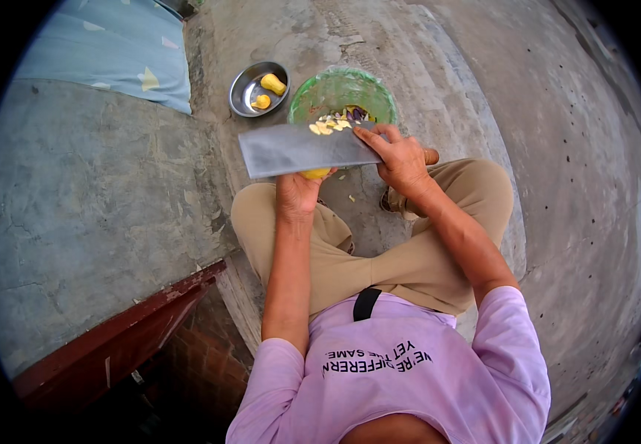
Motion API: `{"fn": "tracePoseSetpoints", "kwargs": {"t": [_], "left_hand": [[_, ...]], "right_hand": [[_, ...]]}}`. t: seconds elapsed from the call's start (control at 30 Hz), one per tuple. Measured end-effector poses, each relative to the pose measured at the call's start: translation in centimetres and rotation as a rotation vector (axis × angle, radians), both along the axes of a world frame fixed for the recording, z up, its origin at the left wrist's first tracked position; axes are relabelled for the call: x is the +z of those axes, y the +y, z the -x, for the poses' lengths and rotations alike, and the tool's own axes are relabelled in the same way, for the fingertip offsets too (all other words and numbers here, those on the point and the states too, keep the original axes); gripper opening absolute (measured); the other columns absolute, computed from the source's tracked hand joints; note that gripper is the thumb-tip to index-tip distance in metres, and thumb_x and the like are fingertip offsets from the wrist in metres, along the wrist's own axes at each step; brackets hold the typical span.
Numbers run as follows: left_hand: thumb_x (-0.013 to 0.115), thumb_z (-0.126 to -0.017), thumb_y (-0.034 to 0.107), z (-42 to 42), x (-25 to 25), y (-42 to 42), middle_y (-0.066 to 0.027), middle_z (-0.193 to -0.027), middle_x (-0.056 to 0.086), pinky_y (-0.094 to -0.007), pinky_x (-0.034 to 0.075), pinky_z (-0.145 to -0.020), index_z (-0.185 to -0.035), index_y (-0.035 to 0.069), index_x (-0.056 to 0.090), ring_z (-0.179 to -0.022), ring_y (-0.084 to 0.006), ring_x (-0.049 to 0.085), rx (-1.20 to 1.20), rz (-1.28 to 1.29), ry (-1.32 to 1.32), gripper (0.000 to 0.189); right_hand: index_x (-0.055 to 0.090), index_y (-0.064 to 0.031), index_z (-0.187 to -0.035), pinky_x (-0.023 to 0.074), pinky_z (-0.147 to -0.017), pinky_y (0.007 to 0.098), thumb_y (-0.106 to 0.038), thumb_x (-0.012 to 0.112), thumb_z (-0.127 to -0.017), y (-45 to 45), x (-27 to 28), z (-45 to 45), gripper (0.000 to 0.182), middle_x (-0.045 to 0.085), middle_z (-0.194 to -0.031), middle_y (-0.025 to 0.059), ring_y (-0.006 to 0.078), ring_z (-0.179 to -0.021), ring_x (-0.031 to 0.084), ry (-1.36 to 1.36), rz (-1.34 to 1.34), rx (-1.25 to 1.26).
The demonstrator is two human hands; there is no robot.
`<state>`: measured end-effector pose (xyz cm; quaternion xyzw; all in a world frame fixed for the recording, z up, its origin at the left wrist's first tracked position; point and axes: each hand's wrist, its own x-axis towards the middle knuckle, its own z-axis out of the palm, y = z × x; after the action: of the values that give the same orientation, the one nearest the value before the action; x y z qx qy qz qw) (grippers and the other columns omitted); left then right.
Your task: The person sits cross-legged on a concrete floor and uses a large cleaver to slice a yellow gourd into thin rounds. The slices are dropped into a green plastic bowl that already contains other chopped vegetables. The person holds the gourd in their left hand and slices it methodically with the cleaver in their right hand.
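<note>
My right hand [401, 158] grips a broad cleaver [304, 149], and the end of its wooden handle [431, 156] shows beyond the fingers. One finger presses on the flat of the blade near its upper edge. Beneath the blade my left hand [298, 194] holds a yellow squash piece [315, 173], mostly hidden by the metal. Pale yellow slices [329, 125] show along the cleaver's upper edge, in front of a green basin [342, 86] with a clear plastic liner. Dark purple peelings [356, 112] and more pale scraps lie inside it.
A round steel bowl [237, 91] left of the basin holds two yellow squash pieces [273, 84]. Small scraps [352, 198] lie on the concrete between my feet. Blue patterned cloth [115, 50] hangs at upper left, and a dark red door edge [148, 311] stands at lower left.
</note>
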<state>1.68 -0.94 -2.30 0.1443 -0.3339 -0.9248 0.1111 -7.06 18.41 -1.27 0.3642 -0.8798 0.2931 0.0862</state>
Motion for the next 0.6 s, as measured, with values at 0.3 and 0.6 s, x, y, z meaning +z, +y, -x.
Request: {"fn": "tracePoseSetpoints", "kwargs": {"t": [0.3, 0.6], "left_hand": [[0.064, -0.083, 0.043, 0.6, -1.3, 0.0, -0.0134, -0.133, 0.051, -0.0525, 0.048, -0.095, -0.133, 0.007, 0.044, -0.121, -0.0319, 0.051, 0.007, -0.005, 0.003, 0.065], [0.040, -0.095, 0.049, 0.0, -0.5, 0.3, -0.0162, -0.135, 0.048, -0.0444, 0.041, -0.104, -0.135, 0.005, 0.042, -0.124, -0.0309, 0.048, -0.006, -0.080, 0.095, 0.059]], "right_hand": [[0.059, -0.0257, -0.124, 0.0425, -0.060, 0.0358, 0.001, 0.062, -0.069, 0.3, 2.7, -1.4, 0.061, 0.058, -0.103, 0.0008, 0.0219, -0.080, 0.061, -0.052, 0.117, 0.021], [0.064, -0.0274, -0.119, 0.0357, -0.059, 0.0329, -0.004, 0.070, -0.060, -0.8, 3.5, -2.6, 0.064, 0.058, -0.102, -0.0030, 0.0144, -0.080, 0.059, 0.171, 0.114, 0.199]]}}
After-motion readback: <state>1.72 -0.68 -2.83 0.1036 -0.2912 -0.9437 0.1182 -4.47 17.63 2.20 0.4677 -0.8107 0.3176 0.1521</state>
